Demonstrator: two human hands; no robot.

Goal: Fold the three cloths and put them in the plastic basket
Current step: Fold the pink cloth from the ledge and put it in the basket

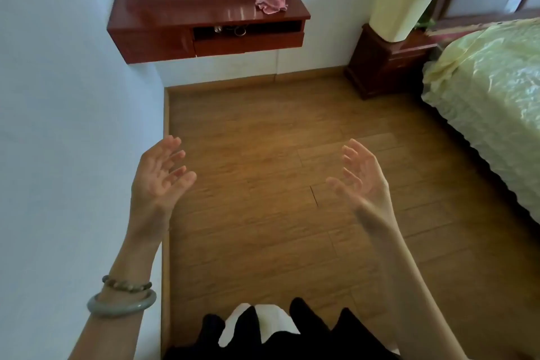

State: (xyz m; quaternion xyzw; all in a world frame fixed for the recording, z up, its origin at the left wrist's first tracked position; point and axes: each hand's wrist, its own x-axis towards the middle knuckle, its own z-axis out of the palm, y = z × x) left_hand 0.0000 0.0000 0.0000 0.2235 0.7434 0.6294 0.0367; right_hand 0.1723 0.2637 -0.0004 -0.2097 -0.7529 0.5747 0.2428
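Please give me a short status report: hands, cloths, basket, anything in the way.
Left hand and right hand open, empty, raised. One pink cloth crumpled on shelf; other cloths not seen. Basket on nightstand. Floor between clear.

Only one pink cloth (270,1) shows, crumpled on the wall-mounted desk (187,6); its folds cannot be made out. Small metal items inside the desk's open drawer (233,30) are too dark and small to identify. The pale basket (400,3) on the nightstand (380,67) hides its own inside. The bed (491,90) is cut off by the right edge. Both forearms run off the bottom edge, and the left hand (159,172) and right hand (361,175) are slightly blurred.
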